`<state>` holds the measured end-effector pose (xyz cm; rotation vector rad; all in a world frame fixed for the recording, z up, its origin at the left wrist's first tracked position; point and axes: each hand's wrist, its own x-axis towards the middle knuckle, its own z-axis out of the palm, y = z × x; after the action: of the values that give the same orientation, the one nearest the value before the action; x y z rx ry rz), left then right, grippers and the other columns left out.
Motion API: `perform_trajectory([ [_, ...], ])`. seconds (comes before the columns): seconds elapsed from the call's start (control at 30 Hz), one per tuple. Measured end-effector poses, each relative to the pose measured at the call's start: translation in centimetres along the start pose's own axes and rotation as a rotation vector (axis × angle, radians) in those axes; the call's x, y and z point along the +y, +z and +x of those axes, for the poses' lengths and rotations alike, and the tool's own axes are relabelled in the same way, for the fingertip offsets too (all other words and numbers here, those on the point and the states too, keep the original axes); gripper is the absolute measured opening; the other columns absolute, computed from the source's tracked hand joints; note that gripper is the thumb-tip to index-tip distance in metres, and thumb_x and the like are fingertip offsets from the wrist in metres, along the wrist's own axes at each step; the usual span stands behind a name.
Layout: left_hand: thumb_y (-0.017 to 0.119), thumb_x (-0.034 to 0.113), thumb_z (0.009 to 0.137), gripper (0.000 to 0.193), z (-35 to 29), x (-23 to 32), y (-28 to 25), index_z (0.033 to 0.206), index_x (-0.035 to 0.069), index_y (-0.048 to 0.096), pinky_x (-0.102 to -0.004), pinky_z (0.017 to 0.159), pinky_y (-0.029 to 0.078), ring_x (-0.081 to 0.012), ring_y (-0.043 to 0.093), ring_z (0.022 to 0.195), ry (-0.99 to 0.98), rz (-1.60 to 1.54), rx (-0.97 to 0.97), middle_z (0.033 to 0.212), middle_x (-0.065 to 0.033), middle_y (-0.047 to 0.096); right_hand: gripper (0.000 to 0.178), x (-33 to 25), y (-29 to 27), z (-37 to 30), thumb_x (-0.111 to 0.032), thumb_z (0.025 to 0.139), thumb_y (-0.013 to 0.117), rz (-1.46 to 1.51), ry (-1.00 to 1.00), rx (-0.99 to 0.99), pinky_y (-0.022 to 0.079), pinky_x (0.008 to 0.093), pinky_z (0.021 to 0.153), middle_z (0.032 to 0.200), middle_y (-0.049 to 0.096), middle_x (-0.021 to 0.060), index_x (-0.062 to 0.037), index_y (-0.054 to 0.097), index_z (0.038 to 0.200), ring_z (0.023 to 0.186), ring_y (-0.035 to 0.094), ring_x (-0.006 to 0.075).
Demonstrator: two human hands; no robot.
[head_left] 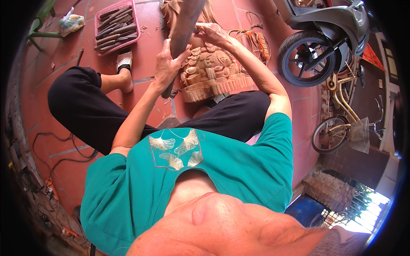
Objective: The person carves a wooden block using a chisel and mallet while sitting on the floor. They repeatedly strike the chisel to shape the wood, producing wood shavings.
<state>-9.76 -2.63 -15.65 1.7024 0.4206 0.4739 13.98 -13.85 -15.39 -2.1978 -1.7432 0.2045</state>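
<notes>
My left hand (168, 64) is closed round a long, dark brown wooden club (184, 27), which slants up past the top edge of the picture. Its narrow lower end points toward my lap. My right hand (212, 34) is over a reddish-brown wood carving (213, 66), its fingers bent together beside the club. What those fingers pinch is mostly hidden. Coin-like discs, rounded forms and a fringed lower edge are cut into the carving, which lies on the floor between my legs. The club covers part of its upper left side.
A pink plastic basket (137, 30) full of wood-handled chisels (115, 32) sits on the red tiles at the left. Cables and an orange power strip (263, 45) are right of the carving. Further right stand a motorbike (305, 57) and a bicycle (331, 134). A black cord (64, 160) trails at the left.
</notes>
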Motion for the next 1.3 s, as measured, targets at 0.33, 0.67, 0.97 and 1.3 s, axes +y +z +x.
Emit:
perform_trajectory([
  [0.33, 0.08, 0.026, 0.09, 0.042, -0.8, 3.1, -0.5, 0.115, -0.001, 0.059, -0.0311, 0.066, 0.056, -0.0131, 0.069, 0.073, 0.01, -0.163, 0.133, 0.086, -0.01, 0.073, 0.028, -0.6, -0.7, -0.3, -0.02, 0.091, 0.073, 0.008, 0.021, 0.01, 0.054, 0.0475, 0.078, 0.097, 0.071, 0.0165, -0.0083, 0.061, 0.114, 0.094, 0.069, 0.0379],
  [0.67, 0.081, 0.029, 0.09, 0.046, 0.0, -0.7, -0.4, 0.116, -0.002, 0.059, -0.0301, 0.07, 0.055, -0.0118, 0.068, 0.078, 0.038, -0.172, 0.011, 0.089, -0.0092, 0.074, 0.032, -0.5, -0.7, -0.8, -0.022, 0.09, 0.074, 0.018, 0.011, 0.027, 0.054, 0.0465, 0.08, 0.1, 0.071, 0.0157, -0.0077, 0.061, 0.116, 0.097, 0.069, 0.0361],
  [0.97, 0.08, 0.027, 0.091, 0.045, -1.0, 2.8, -0.8, 0.116, -0.004, 0.057, -0.0312, 0.073, 0.057, -0.0133, 0.071, 0.081, -0.001, -0.183, 0.038, 0.091, -0.011, 0.075, 0.033, -0.4, -0.3, -2.5, -0.021, 0.088, 0.075, 0.058, -0.065, 0.082, 0.054, 0.0469, 0.076, 0.096, 0.071, 0.0172, -0.0071, 0.062, 0.116, 0.09, 0.07, 0.0368],
  [1.3, 0.08, 0.029, 0.09, 0.048, -0.7, -1.3, -0.2, 0.12, 0.001, 0.055, -0.0392, 0.081, 0.058, -0.0289, 0.076, 0.096, 0.115, 0.041, -0.041, 0.102, -0.0194, 0.076, 0.028, -0.8, 0.0, -2.2, -0.022, 0.091, 0.073, -0.001, -0.103, 0.071, 0.054, 0.0469, 0.073, 0.091, 0.068, 0.0163, -0.0083, 0.063, 0.114, 0.084, 0.068, 0.0376],
])
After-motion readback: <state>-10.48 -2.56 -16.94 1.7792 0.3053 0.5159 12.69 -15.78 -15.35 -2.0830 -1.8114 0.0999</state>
